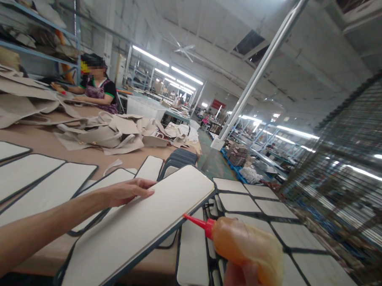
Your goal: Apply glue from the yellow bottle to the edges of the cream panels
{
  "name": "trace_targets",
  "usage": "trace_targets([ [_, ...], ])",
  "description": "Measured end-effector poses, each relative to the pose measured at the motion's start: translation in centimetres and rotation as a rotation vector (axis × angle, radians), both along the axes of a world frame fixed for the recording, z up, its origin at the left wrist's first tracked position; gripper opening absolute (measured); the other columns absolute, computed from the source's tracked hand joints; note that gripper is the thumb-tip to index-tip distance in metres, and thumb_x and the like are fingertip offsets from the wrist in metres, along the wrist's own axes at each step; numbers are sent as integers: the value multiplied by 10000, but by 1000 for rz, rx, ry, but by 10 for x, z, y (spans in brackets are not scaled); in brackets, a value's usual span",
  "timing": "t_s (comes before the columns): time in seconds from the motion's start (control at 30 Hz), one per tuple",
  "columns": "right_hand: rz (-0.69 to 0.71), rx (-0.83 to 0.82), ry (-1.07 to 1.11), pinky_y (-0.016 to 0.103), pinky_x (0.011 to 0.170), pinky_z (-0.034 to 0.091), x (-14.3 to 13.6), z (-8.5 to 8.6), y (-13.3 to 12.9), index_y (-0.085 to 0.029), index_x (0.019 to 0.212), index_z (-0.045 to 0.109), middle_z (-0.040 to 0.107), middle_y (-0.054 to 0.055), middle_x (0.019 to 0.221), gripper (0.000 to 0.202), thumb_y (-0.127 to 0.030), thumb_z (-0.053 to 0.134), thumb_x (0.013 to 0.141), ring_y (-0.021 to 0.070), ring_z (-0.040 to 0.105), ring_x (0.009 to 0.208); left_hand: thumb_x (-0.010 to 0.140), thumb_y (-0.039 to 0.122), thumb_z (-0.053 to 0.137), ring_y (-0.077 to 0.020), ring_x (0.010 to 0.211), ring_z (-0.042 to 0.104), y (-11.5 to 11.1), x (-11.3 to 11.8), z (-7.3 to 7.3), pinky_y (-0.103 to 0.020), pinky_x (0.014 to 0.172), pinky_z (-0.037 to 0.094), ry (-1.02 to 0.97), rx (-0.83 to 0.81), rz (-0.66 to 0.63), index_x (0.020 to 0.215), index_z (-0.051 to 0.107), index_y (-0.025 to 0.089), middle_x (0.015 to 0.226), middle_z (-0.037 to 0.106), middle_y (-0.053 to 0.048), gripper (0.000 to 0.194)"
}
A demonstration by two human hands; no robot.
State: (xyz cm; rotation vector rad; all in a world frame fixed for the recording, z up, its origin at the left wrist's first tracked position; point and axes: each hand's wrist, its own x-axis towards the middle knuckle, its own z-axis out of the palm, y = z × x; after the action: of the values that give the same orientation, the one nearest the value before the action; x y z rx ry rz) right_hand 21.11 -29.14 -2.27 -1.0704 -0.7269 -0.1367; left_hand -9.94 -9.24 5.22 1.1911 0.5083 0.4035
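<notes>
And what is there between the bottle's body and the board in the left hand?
In the head view, the red cap and nozzle of the bottle span that stretch, the tip at the edge of the board.

The bottom edge cuts off the right hand (237, 280) — fingers (250, 272) mostly hidden

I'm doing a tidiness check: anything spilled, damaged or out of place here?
No spill or damage stands out around the held panel or bottle. The untidiest spot is the heap of beige pieces beyond, jumbled unlike the rows of panels at right.
</notes>
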Motion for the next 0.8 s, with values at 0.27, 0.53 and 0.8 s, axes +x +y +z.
trace_targets([
  [0.27,4,88,-162,252,412,496,-26,50,8,-193,1014,667,682,1,693,397,-430,808,728,197,652,560,648,436,890,-293,926,746,-3,9,4,-311,830,585,7,-33,64,1300,694,165,1073,780,-121,732],
  [0.53,121,194,-19,374,632,614,-18,67,4,-225,1237,623,746,36,879,445,-381,721,832,274,728,822,621,411,913,-260,815,757,-11,23,6,-300,785,597,10,-71,119,1241,730,178,1011,793,-105,688],
  [0.8,217,275,177,196,513,535,-24,67,5,-200,1234,634,755,16,911,504,-250,796,759,209,725,853,596,391,933,-227,765,753,-18,32,10,-271,767,594,-11,-105,125,1158,762,158,985,796,-113,631],
])
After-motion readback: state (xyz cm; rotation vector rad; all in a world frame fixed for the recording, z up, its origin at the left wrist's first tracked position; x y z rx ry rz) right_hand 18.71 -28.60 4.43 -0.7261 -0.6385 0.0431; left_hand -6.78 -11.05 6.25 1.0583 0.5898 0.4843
